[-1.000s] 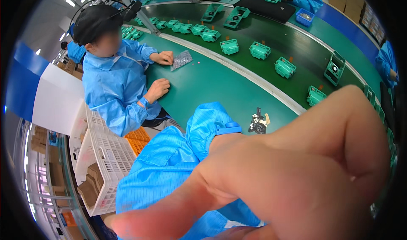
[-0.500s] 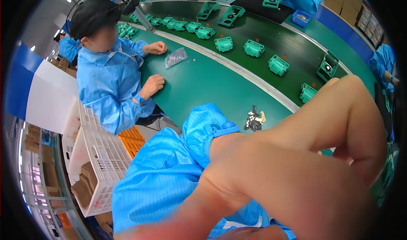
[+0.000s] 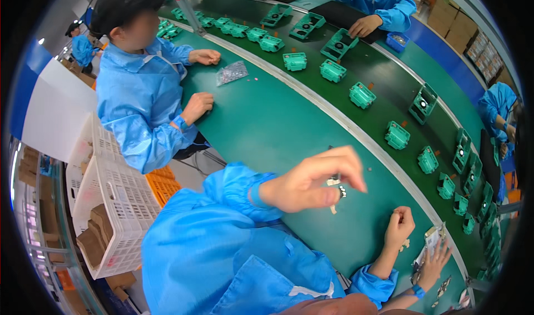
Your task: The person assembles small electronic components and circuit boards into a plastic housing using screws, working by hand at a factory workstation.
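Note:
My left hand (image 3: 314, 184), blurred, reaches from a blue sleeve over the green worktable (image 3: 267, 131). Its thumb and fingers are apart, hovering above a small heap of black, white and beige parts (image 3: 341, 192) that it partly covers. Nothing is visibly gripped. Further right, my right hand (image 3: 398, 226) is closed above the table, fingers curled. Whatever it may hold is hidden. Beige pieces (image 3: 404, 245) lie right beside it. Close by, another person's hand (image 3: 434, 265) with a blue wristband is spread beside a clear bag (image 3: 433, 237).
Green housings (image 3: 396, 135) stand along a dark green belt (image 3: 311, 84) beyond a pale rail. A co-worker in blue (image 3: 139, 92) sits at left near a bag of small parts (image 3: 232, 73). White crates (image 3: 119, 220) stand lower left. Another worker's hand (image 3: 365, 25) touches an open housing (image 3: 339, 43).
My left hand has dropped from close before the camera to over the small parts. My right hand and a neighbour's hand are now visible. The worker opposite has set a housing on the belt.

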Available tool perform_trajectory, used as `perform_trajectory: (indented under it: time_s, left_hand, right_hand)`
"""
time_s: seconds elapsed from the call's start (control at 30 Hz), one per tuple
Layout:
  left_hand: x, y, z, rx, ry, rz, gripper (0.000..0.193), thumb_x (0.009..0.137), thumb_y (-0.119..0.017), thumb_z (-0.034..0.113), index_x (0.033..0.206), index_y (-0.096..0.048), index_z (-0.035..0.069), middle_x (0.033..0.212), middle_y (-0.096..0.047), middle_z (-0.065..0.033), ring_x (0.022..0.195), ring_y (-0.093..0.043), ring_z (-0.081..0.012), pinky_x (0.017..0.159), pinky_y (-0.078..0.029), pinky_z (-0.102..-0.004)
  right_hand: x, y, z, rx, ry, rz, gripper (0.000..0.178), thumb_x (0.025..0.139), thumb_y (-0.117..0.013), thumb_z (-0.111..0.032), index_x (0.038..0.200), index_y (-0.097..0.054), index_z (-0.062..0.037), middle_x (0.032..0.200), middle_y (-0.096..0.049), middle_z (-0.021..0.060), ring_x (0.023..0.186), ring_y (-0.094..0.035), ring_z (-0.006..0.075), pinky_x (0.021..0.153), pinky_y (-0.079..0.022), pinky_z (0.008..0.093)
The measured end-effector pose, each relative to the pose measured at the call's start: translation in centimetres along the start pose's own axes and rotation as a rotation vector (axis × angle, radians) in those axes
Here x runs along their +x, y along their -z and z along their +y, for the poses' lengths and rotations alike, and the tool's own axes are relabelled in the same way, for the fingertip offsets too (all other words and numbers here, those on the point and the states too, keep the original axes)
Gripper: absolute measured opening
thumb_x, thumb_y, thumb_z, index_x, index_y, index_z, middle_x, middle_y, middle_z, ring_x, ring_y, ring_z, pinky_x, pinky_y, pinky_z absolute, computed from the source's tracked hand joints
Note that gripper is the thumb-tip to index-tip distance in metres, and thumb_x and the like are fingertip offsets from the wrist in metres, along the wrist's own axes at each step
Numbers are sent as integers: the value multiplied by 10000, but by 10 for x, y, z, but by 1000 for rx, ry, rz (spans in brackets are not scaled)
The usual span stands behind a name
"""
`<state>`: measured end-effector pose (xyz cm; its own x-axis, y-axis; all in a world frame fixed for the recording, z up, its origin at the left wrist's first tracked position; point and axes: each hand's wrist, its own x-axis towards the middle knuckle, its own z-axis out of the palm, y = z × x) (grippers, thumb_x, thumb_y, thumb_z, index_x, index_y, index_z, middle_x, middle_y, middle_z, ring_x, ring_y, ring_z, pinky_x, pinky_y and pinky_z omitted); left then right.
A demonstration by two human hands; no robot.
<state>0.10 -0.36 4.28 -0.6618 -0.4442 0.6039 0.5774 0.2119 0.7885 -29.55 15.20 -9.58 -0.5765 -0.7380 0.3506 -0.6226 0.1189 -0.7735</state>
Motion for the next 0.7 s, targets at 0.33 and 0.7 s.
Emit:
perform_trajectory:
  time_s: [0.33,0.7]
  left_hand:
    - [-66,24,-18,16,344,232,236,910,-622,72,1130,-627,-13,1088,-567,-108,1000,-538,-199,902,-428,-322]
    - [-43,-3,-71,383,340,56,162,886,-680,50,1036,-657,-6,949,-644,-91,865,-602,-195,822,-480,-318]
  right_hand:
    - [4,-18,4,-31,-22,18,38,804,-592,-22,782,-620,-8,612,-541,32,541,-480,88,505,-394,249]
    - [7,-28,-58,-8,-68,-54,45,821,-605,-10,779,-619,1,619,-554,34,508,-466,72,470,-374,242]
